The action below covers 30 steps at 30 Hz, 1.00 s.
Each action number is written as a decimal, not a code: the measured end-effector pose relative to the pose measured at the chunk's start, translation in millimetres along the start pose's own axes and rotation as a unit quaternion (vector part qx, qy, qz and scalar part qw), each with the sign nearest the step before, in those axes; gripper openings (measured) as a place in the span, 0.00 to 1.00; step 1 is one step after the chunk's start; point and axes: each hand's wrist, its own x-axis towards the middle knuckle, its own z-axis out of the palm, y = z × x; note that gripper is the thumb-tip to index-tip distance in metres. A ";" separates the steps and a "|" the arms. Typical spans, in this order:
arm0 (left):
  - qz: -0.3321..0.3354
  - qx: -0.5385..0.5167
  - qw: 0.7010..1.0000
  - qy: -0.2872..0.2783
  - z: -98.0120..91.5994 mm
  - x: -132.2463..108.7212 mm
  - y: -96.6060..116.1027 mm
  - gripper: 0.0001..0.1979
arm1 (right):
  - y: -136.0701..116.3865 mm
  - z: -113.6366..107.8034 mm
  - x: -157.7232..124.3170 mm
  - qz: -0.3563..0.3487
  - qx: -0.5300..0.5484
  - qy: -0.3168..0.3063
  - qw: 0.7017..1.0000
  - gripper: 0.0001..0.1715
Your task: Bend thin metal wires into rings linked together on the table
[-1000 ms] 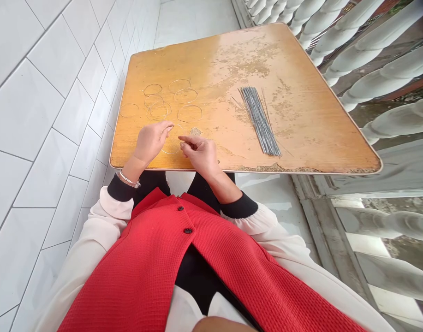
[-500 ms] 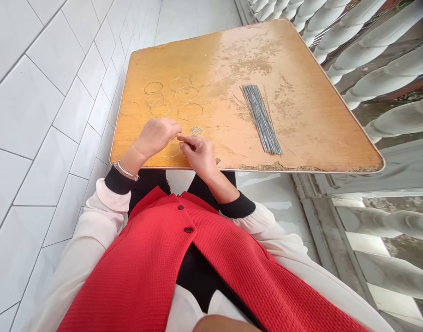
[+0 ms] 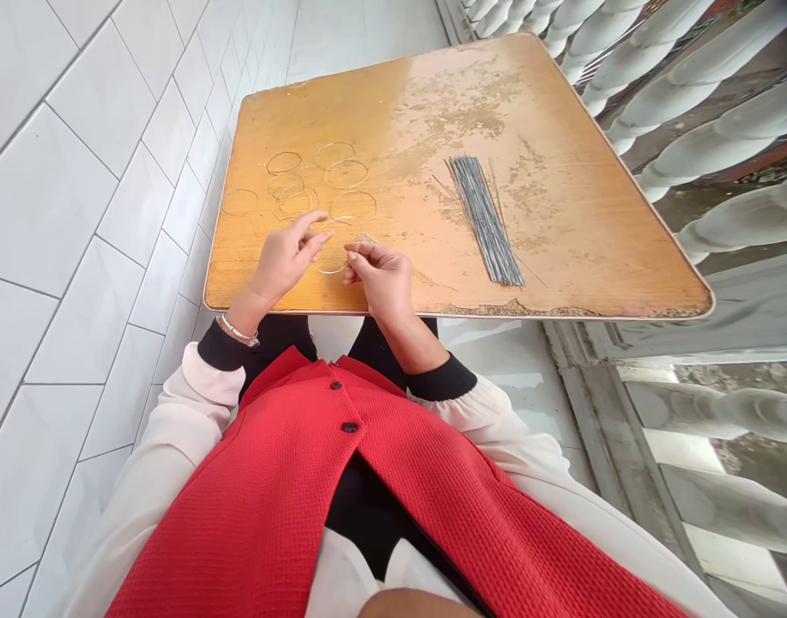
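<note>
Over the near edge of a worn wooden table (image 3: 560, 257), my right hand (image 3: 384, 275) pinches one end of a thin wire loop (image 3: 334, 268). My left hand (image 3: 287, 256) sits just left of it, fingers partly spread, its fingertips touching the other side of the loop. Several finished wire rings (image 3: 322, 184) lie flat on the table just beyond my hands. A bundle of straight grey wires (image 3: 484, 219) lies to the right, with a few loose strands beside it.
A white tiled wall (image 3: 77, 197) runs close along the table's left side. A white stone balustrade (image 3: 689, 103) stands to the right. Pale floor shows beyond the table's far edge. My red vest fills the bottom of the view.
My left hand drew back from the right hand and its fingers opened out. The right hand shifted slightly forward and right, and the wire loop now shows between the two hands.
</note>
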 end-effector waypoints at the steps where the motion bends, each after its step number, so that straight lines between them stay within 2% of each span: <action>1: -0.025 -0.027 0.999 0.000 0.8 -3.5 -3.4 0.07 | -0.4 -0.1 1.0 0.003 0.012 0.004 1.000 0.15; 3: -0.049 -0.048 0.997 -0.019 3.2 -8.9 -10.9 0.03 | -1.4 0.3 1.9 0.009 0.030 0.013 0.999 0.15; 6: -0.065 -0.081 0.994 -0.031 6.6 -11.0 -17.6 0.07 | -3.2 0.6 1.1 0.019 0.049 0.013 0.999 0.16; 10: -0.088 -0.125 0.988 0.008 4.6 -5.1 -12.1 0.09 | -6.6 -2.8 1.3 0.060 0.049 -0.043 0.996 0.20; 15: -0.079 -0.097 0.992 0.007 -10.6 3.9 -4.2 0.10 | -12.0 -16.8 7.7 0.086 0.027 -0.090 0.992 0.24; 19: -0.076 -0.071 0.994 -0.012 -22.4 8.4 -3.8 0.09 | -20.5 -27.0 14.3 0.069 0.009 -0.086 0.994 0.22; 24: -0.069 -0.050 0.995 -0.059 -25.7 11.1 -0.9 0.09 | -30.9 -23.0 21.5 0.026 -0.025 -0.080 0.996 0.19; 30: -0.105 -0.063 0.991 -0.055 -21.5 7.1 1.1 0.08 | -19.8 -18.4 26.3 -0.003 -0.023 -0.067 0.997 0.15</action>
